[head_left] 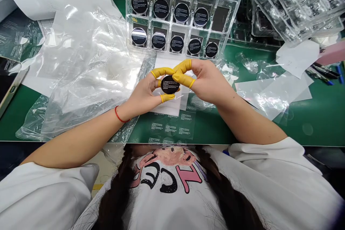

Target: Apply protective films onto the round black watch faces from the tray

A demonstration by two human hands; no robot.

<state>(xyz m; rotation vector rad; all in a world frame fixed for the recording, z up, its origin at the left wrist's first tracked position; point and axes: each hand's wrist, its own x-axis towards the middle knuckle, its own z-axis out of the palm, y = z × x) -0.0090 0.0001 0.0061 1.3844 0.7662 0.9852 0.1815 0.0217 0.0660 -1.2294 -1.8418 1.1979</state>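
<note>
A round black watch face (pixel 170 85) with white printed text is held up over the front middle of the table. My left hand (pixel 147 93), in yellow finger cots, grips it by its edge between thumb and fingers. My right hand (pixel 199 77), also with yellow finger cots, pinches at the upper right edge of the same disc; whether it holds a film there I cannot tell. Under the hands lie white paper (pixel 172 108) and a clear sheet of printed round stickers (pixel 185 125). Just beyond stands a clear plastic tray (pixel 172 22) with several similar discs in its pockets.
Clear plastic bags (pixel 88 79) and papers cover the left side. Stacked clear trays (pixel 293 3) rise at the back right. Loose film sheets (pixel 272 93), pens (pixel 323 73) and crumpled plastic scraps (pixel 246 63) lie on the green table (pixel 320 115) to the right.
</note>
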